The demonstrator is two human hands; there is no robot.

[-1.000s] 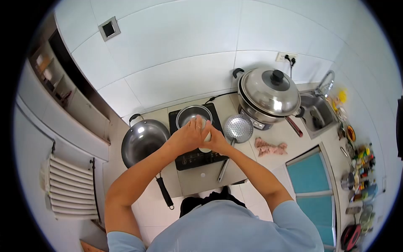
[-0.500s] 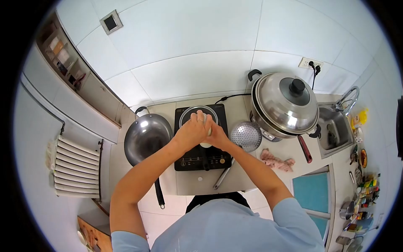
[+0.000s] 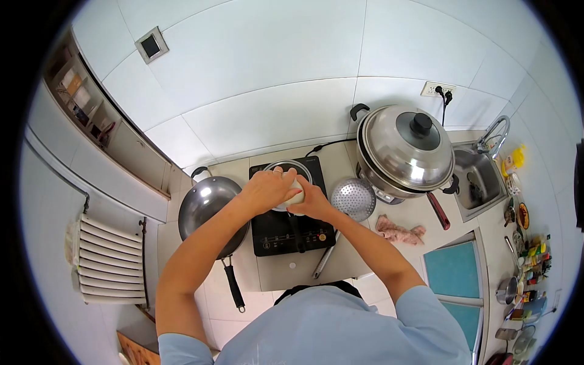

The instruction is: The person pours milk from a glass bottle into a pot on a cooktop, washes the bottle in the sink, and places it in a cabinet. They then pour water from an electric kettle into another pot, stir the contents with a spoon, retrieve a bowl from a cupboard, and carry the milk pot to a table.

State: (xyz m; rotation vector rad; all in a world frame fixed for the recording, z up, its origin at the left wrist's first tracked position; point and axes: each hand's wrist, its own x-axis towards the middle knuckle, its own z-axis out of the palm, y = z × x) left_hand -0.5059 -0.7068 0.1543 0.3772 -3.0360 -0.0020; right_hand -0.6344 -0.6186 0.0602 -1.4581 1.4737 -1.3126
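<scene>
Over the black induction cooker, both my hands are closed around a pale rounded thing, mostly covered by fingers, so its kind is unclear. My left hand curls over its top and left side. From the right, my right hand grips it. Beneath them sits a small pan with a pale round rim and a black handle pointing toward me; its inside is hidden by my hands.
A dark wok stands left of the cooker. To the right are a perforated skimmer, a big lidded steel pot, a crumpled pink cloth and a sink. A black cord runs along the wall behind.
My hands have shifted their grip on the pale thing, and more of it shows between them. The whole view has tilted slightly; the things on the counter stay in place.
</scene>
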